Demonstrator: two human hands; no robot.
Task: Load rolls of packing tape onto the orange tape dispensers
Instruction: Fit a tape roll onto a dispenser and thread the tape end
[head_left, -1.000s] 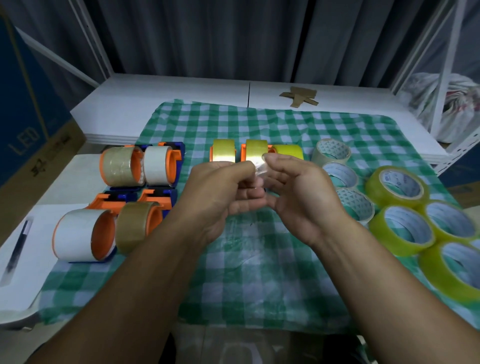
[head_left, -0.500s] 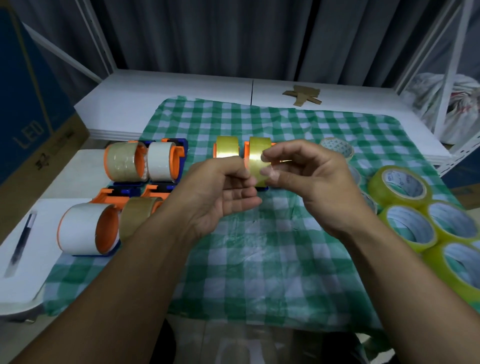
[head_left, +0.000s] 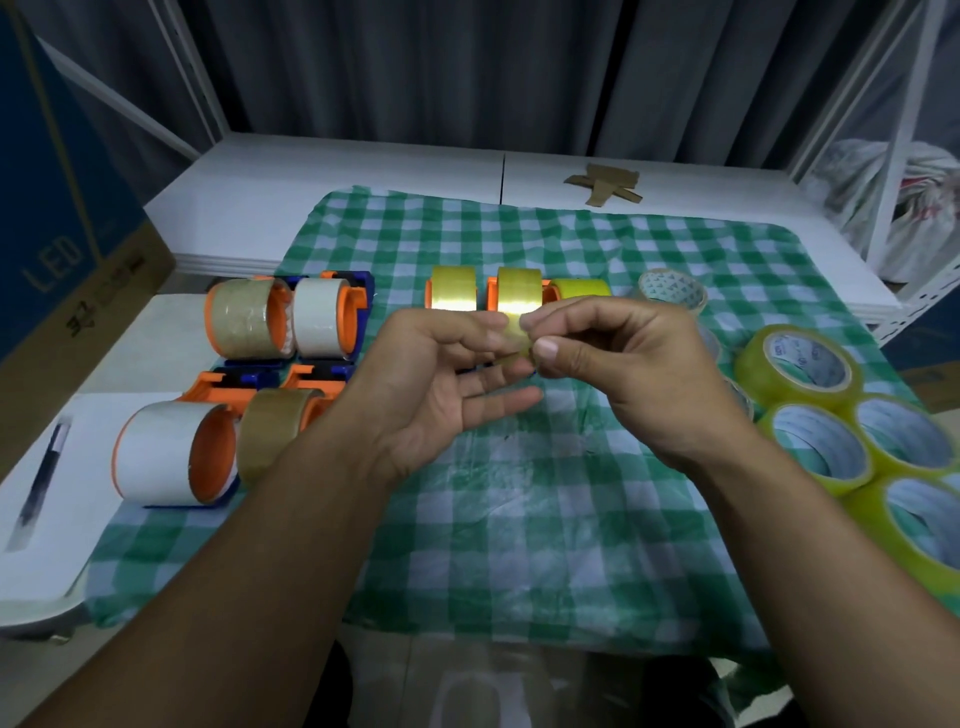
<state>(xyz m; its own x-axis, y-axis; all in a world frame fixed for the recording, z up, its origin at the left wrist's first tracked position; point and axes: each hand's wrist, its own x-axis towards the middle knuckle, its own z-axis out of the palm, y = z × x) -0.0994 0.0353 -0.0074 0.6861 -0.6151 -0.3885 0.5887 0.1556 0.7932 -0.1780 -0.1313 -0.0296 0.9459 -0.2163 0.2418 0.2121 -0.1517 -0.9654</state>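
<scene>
Three yellow tape rolls sit on orange dispensers in a row on the checked cloth: left, middle and right. A strip of yellow tape leads down from the middle roll. My right hand pinches the strip's end between thumb and forefinger. My left hand is palm-up beside it, fingers nearly straight, fingertips touching the strip. Several loaded orange dispensers lie to the left: clear, white, large white and brown.
Several loose yellow-green rolls cluster at the right edge, with clear rolls behind my right hand. A pen lies on the white board at left. A cardboard box stands far left, and a white rack far right.
My left hand's fingers have straightened from a curl. My right hand has shifted from working at the roll to pinching the tape's end, with the strip now drawn out a little.
</scene>
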